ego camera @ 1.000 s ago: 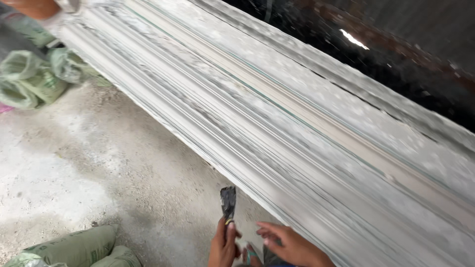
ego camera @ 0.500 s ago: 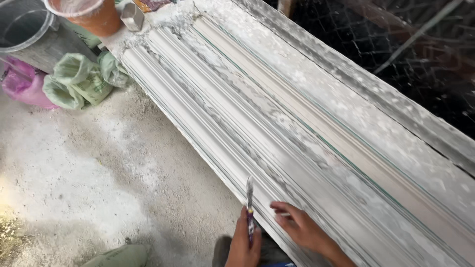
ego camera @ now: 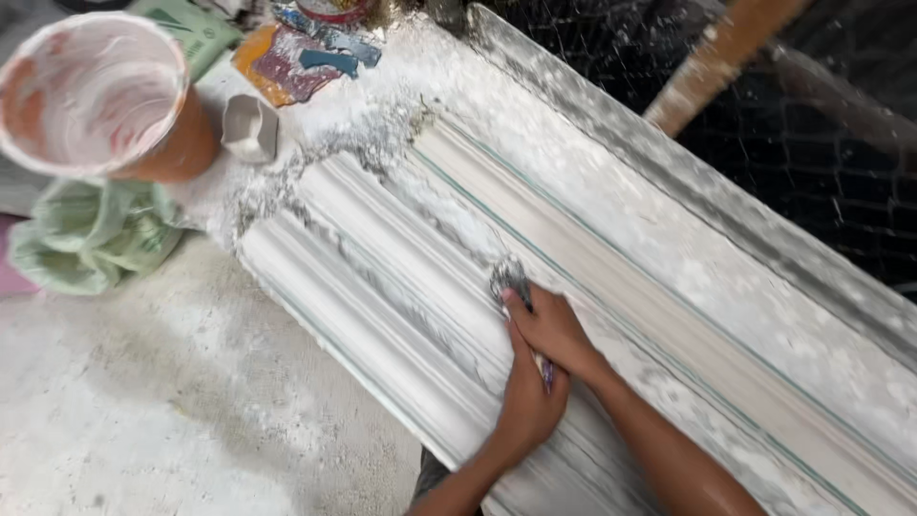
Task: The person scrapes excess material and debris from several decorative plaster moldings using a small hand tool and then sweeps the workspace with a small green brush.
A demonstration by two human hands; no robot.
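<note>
A soft green bag (ego camera: 91, 244), crumpled and bulging, sits at the left edge of the frame. Another flat green package (ego camera: 191, 29) shows at the top left, partly cut off.

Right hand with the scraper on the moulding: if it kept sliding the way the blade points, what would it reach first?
The right hand points its scraper up the plaster moulding. The groove looks free until the loose plaster heap at the moulding's end, probably; depth is unclear.

Hands: two (ego camera: 549, 330) (ego camera: 525, 406). Bucket (ego camera: 95, 96): one. Scraper (ego camera: 511, 277): one.
</note>
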